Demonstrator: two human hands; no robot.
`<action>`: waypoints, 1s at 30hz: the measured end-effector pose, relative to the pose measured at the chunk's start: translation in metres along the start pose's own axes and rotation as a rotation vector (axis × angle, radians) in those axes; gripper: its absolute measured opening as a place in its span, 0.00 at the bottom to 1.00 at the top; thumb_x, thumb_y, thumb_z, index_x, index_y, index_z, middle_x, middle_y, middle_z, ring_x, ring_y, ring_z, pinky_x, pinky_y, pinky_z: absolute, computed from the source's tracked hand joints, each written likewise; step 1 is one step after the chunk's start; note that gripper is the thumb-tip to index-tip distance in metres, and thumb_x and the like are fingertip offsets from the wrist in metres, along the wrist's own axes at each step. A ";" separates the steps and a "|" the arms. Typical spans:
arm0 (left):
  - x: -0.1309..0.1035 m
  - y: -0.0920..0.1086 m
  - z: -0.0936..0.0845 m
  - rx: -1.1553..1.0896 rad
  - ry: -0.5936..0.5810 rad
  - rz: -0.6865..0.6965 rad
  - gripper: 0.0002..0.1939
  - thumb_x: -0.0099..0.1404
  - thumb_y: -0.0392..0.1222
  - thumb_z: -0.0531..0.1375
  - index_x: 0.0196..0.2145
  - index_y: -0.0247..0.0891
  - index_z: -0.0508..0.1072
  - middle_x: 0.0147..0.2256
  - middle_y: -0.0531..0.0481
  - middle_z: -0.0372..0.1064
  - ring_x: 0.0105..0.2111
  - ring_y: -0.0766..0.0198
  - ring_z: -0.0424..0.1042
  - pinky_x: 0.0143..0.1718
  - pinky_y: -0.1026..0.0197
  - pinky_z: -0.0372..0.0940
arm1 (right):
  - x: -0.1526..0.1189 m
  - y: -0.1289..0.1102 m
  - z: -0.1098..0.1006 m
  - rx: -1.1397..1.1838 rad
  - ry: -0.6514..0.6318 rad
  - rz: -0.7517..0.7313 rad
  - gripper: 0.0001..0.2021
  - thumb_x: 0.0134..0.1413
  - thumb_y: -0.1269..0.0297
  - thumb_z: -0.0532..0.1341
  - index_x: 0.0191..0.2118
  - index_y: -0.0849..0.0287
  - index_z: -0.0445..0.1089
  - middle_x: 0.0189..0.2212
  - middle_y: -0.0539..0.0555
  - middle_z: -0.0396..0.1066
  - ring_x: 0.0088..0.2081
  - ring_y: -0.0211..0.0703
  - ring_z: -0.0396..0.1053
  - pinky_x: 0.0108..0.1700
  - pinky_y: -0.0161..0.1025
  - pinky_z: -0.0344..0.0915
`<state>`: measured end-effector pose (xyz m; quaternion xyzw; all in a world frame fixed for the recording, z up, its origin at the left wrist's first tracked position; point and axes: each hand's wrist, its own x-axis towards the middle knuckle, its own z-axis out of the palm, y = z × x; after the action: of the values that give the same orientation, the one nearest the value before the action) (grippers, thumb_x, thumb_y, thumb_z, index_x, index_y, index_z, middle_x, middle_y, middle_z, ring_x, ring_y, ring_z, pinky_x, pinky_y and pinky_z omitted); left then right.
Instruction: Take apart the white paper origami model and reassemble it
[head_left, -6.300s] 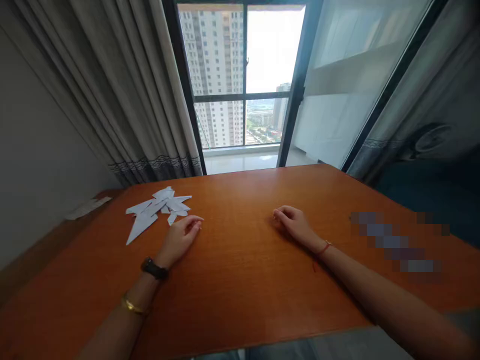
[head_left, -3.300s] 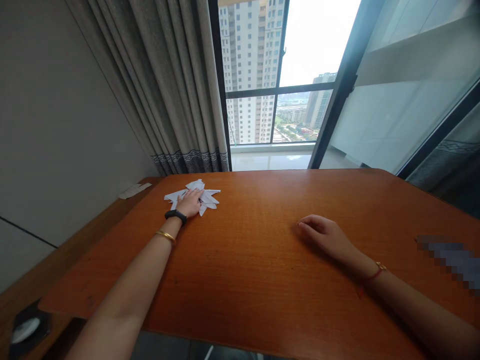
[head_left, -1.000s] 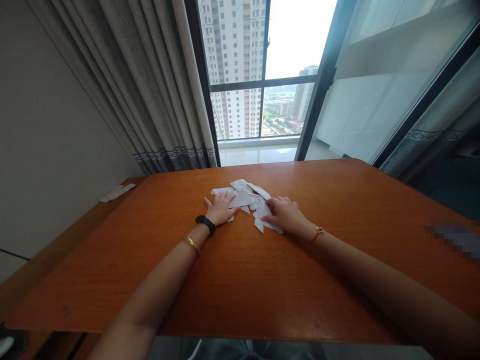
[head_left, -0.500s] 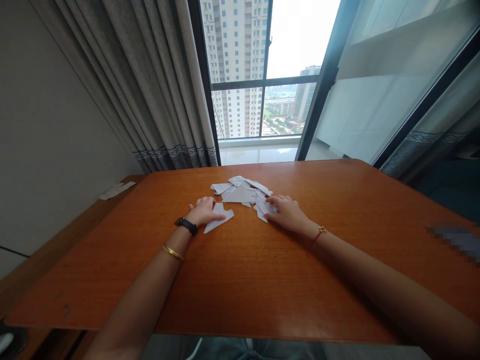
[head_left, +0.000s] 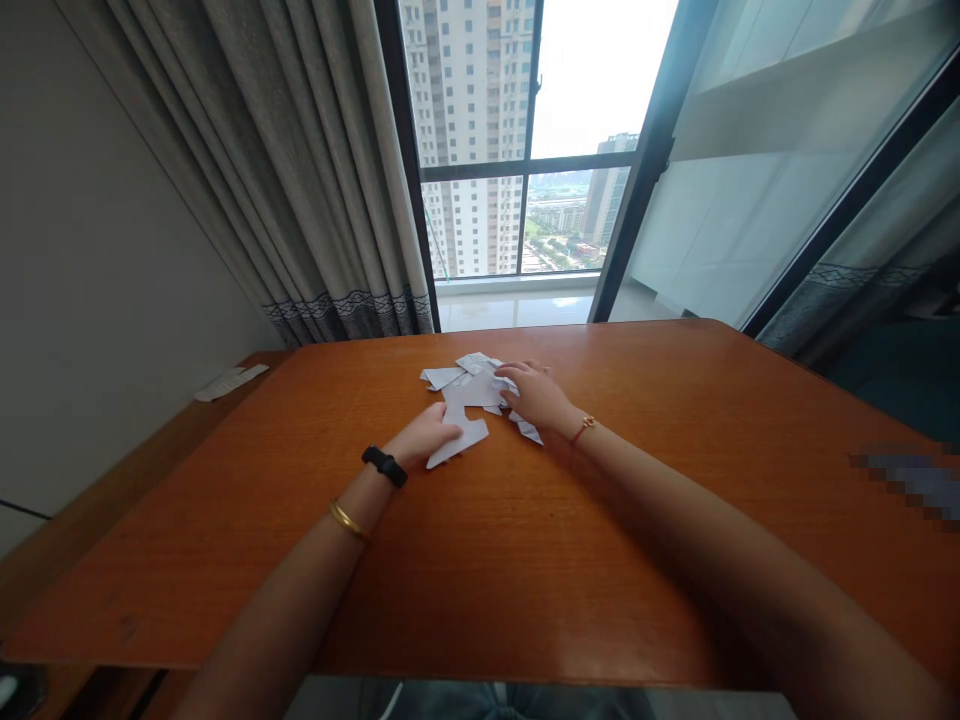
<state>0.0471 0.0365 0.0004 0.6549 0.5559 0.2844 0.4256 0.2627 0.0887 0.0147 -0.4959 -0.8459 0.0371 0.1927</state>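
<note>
A heap of torn white paper pieces (head_left: 480, 385) lies on the wooden table, toward its far edge. My left hand (head_left: 427, 437), with a black band on the wrist, pinches a white paper piece (head_left: 466, 437) between thumb and fingers, just in front of the heap. Over the right side of the heap is my right hand (head_left: 536, 393), its fingers spread and touching or just above the papers. Its fingertips partly cover the pieces beneath. One loose piece (head_left: 527, 430) shows below that hand.
The brown tabletop (head_left: 480, 580) spreads around both arms. Some pale paper (head_left: 231, 382) lies on a ledge at the far left. A blurred, pixelated object (head_left: 915, 485) is at the right edge. Beyond the table are a curtain (head_left: 330, 180) and a window.
My left hand has moved slightly right with its paper piece, now lifted or tilted nearer the heap. My right hand has shifted left and away from me, from the right-hand pieces onto the heap.
</note>
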 end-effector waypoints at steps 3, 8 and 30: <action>-0.005 0.002 0.012 -0.102 -0.111 0.047 0.19 0.54 0.40 0.64 0.44 0.34 0.69 0.38 0.44 0.76 0.35 0.58 0.76 0.34 0.61 0.69 | 0.034 -0.009 0.014 0.018 -0.058 -0.053 0.31 0.53 0.60 0.62 0.63 0.53 0.56 0.59 0.58 0.62 0.60 0.58 0.53 0.59 0.58 0.45; -0.013 0.007 0.029 -0.171 -0.214 0.110 0.28 0.49 0.40 0.69 0.49 0.33 0.71 0.41 0.43 0.74 0.38 0.57 0.74 0.38 0.59 0.67 | 0.058 -0.010 0.024 0.047 -0.071 -0.050 0.26 0.46 0.62 0.67 0.53 0.52 0.69 0.47 0.57 0.74 0.55 0.62 0.59 0.56 0.61 0.48; -0.034 0.009 0.011 0.002 0.047 0.106 0.14 0.54 0.48 0.65 0.33 0.35 0.74 0.27 0.51 0.70 0.26 0.65 0.67 0.26 0.65 0.61 | -0.113 -0.033 -0.009 0.089 0.048 -0.449 0.14 0.60 0.67 0.55 0.47 0.48 0.73 0.47 0.53 0.73 0.52 0.49 0.66 0.56 0.49 0.56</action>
<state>0.0537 0.0007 0.0067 0.6771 0.5304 0.3214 0.3961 0.2877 -0.0252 -0.0010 -0.2869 -0.9277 0.0185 0.2380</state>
